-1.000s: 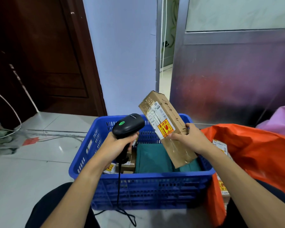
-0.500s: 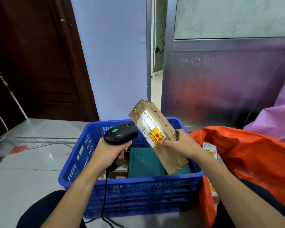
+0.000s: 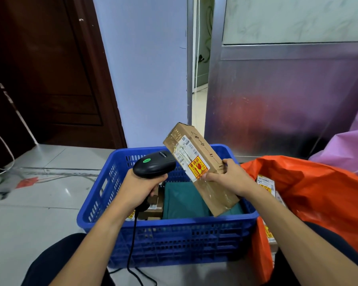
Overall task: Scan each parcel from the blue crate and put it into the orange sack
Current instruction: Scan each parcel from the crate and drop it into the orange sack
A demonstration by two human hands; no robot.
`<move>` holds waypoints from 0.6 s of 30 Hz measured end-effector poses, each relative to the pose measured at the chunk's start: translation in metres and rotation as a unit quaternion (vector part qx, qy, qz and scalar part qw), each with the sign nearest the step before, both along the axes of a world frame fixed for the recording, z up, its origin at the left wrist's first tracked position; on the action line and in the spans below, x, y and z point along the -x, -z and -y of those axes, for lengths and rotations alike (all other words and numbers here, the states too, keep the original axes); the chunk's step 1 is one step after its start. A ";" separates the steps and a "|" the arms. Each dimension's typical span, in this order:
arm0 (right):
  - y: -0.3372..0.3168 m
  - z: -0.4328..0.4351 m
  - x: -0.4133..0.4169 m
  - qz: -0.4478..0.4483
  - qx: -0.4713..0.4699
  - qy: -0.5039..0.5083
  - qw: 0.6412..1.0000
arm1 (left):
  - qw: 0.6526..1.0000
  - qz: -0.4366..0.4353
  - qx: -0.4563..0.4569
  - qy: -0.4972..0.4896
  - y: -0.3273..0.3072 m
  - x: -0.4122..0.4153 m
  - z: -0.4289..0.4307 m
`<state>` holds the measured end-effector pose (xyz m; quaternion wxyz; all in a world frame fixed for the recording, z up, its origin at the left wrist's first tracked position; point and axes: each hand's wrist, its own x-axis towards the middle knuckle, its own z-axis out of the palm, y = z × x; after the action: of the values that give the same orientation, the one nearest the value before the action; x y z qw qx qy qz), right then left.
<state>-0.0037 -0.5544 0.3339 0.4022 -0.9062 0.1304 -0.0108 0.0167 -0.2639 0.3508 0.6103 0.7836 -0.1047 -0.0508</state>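
Head cam view: the left hand (image 3: 140,187) is wrapped tight round the handle of a black scanner (image 3: 155,164), its nose pointing right, just beside the white label (image 3: 191,156) on a long cardboard box (image 3: 203,172). The scanner's cable (image 3: 132,240) drops down in front of the blue crate (image 3: 174,234).

The right hand (image 3: 228,177) pinches the box about midway, thumb on the labelled face and fingers curled round the far side. The box is tilted, top end leaning left and away, held up over the crate and not touching it.

Inside the crate there's a dark green parcel (image 3: 184,200) and a small brown box (image 3: 154,209) lying at the bottom. The orange sack (image 3: 318,195) sits right of the crate, touching it, with a couple of labelled parcels (image 3: 267,185) showing at its mouth. Pink sack (image 3: 343,147) behind it.
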 end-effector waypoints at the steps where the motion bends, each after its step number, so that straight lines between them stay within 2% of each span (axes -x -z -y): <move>1: 0.000 0.000 0.000 0.000 0.000 -0.001 1.000 | 1.000 -0.003 0.001 0.001 0.000 0.001 0.000; 7: -0.005 0.006 0.008 -0.005 0.000 0.003 1.000 | 1.000 -0.020 0.008 0.003 0.003 0.002 0.004; 12: -0.016 0.022 0.030 0.001 -0.050 0.023 0.998 | 0.999 -0.037 0.034 -0.004 0.006 0.004 0.012; 18: -0.018 0.063 0.058 0.001 -0.034 0.068 0.997 | 0.998 -0.035 0.046 0.015 0.009 0.001 0.044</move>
<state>-0.0613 -0.6173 0.3524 0.4314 -0.8810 0.1915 -0.0342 0.0156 -0.3083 0.3414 0.6482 0.7507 -0.0974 -0.0826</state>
